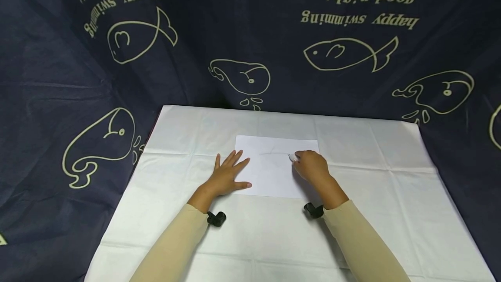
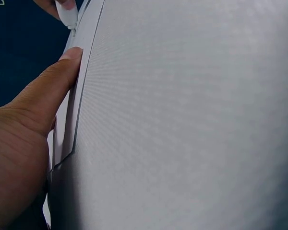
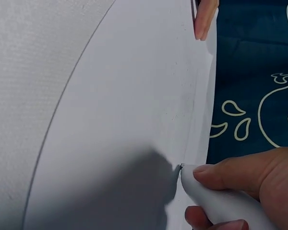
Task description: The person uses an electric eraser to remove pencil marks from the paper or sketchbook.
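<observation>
A white sheet of paper (image 1: pixel 274 173) lies on the white-covered table. My left hand (image 1: pixel 225 178) rests on its left side with the fingers spread; in the left wrist view the thumb (image 2: pixel 53 88) lies along the sheet's near edge. Toward the sheet's right side, my right hand (image 1: pixel 312 166) pinches a white, rounded, pen-like tool (image 3: pixel 221 199) between thumb and fingers. Its small dark tip is at the paper, though the exact kind of tool cannot be told. Faint grey lines (image 1: pixel 274 153) show on the paper to the left of the tip.
White cloth with fold creases (image 1: pixel 385 212) covers the table. Behind it hangs a dark blue curtain (image 1: pixel 282 25) printed with fish, whales and words. A small black device (image 1: pixel 216 219) sits by the left wrist, and another black device (image 1: pixel 314 210) by the right.
</observation>
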`<state>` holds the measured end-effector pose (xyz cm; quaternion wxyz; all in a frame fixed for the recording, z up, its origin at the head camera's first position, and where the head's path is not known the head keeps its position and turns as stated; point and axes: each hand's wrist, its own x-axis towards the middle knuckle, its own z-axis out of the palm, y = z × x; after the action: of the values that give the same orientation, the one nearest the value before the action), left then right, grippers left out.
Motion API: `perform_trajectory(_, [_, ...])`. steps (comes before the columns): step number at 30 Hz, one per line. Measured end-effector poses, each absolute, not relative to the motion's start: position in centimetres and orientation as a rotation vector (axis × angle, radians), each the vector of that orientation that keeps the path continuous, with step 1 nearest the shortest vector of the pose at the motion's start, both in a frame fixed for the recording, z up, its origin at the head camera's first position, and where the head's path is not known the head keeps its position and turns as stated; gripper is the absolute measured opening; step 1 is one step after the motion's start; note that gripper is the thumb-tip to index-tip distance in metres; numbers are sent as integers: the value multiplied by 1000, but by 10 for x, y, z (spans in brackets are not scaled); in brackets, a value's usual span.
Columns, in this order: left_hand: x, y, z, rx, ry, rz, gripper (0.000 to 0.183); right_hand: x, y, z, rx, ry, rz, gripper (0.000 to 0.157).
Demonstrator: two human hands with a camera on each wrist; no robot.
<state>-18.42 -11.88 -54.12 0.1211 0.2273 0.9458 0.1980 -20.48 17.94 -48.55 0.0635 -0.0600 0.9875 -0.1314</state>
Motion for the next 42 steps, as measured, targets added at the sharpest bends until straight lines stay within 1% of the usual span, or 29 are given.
perform_trajectory(7, [-185,-119,-542,668,2766,575,87,-206,177,-488,-219,3029,-395,36])
perform_trajectory(18, [-185,-119,-540,667,2759,582,88,-205,178,-487,-189,3028,-399,39])
perform_trajectory(42, [-184,-118,-538,653,2756,561,88,-203,175,-487,-184,3032,-397,37])
